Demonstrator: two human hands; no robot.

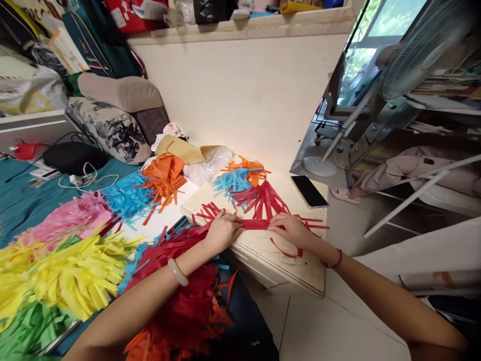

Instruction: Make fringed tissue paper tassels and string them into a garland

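A strip of red fringed paper (255,224) lies across the small wooden table (259,253), its middle flat and its cut ends spreading to both sides. My left hand (224,229) is closed on its left part, and my right hand (287,229) pinches its right part. Just behind the strip sits a red tassel (264,198), touching blue tassels (233,181) and an orange one (257,170). A small red band with a pale scrap (287,248) rests in front of my right hand. A large heap of red fringe (176,296) covers my lap under my left forearm.
A black phone (309,191) lies at the table's back right. Yellow (78,273), green, pink and blue fringes spread over the bed at left. Behind the table rises a white panel (240,95). A fan (319,165) and another person's leg (398,173) are at right.
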